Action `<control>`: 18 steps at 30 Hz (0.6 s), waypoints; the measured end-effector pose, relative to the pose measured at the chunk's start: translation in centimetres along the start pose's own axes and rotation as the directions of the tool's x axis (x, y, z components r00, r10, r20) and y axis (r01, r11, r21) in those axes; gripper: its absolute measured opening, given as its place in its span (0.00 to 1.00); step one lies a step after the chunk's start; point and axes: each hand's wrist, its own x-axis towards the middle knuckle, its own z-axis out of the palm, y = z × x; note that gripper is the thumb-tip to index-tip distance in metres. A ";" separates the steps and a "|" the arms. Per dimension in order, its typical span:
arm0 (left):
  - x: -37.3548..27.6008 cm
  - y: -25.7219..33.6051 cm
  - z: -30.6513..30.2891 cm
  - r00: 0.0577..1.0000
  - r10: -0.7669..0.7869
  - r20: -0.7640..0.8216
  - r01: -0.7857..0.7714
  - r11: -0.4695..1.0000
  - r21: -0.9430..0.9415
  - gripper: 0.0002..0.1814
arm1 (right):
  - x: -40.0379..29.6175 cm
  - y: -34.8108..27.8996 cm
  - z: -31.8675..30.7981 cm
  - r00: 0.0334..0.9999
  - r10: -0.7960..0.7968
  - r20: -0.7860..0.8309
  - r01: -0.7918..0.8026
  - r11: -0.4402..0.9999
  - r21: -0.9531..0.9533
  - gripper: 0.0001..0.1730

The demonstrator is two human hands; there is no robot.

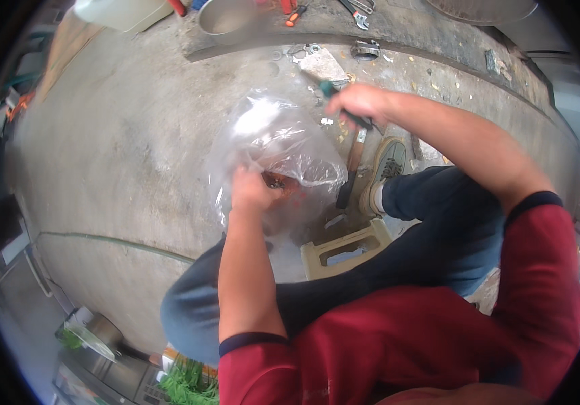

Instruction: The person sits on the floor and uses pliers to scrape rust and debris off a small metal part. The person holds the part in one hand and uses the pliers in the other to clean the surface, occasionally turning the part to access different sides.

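My left hand (254, 188) grips the edge of a clear plastic bag (282, 131) lying on the concrete floor. Something reddish-brown (290, 185) shows at the bag's opening beside my fingers; its kind is unclear. Right of the bag, my right hand (363, 104) is closed around a tool with a dark green handle (328, 88), blurred, its thin end pointing up and left. Below that hand a hammer (353, 167) with a wooden handle and dark lower part lies between the bag and my shoe (389, 162).
A cream plastic stool (348, 248) stands by my leg. A flat stone piece (323, 66), a metal ring clamp (366, 50) and scattered debris lie beyond the bag. On the raised ledge are a metal bowl (226, 17), an orange-handled tool (296, 16) and an adjustable wrench (360, 19).
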 end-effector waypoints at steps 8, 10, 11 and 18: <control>-6.7 -0.4 -4.0 0.989 0.063 -0.130 -0.033 0.975 0.220 0.57 | -9.3 5.2 15.8 0.882 0.185 0.434 -0.071 0.961 -0.266 0.11; -7.0 -1.2 -3.0 0.973 0.142 -0.182 -0.102 0.972 0.210 0.58 | -5.0 7.5 17.4 0.912 0.185 0.366 -0.154 0.982 -0.114 0.09; -6.9 -1.6 -2.2 0.960 0.181 -0.214 -0.141 0.972 0.189 0.57 | -3.7 7.9 17.1 0.941 0.163 0.297 -0.134 0.984 -0.118 0.08; -7.9 -1.2 -1.1 0.930 0.237 -0.279 -0.202 0.968 0.150 0.47 | -10.2 6.6 14.8 0.896 0.226 0.383 -0.221 0.974 -0.055 0.11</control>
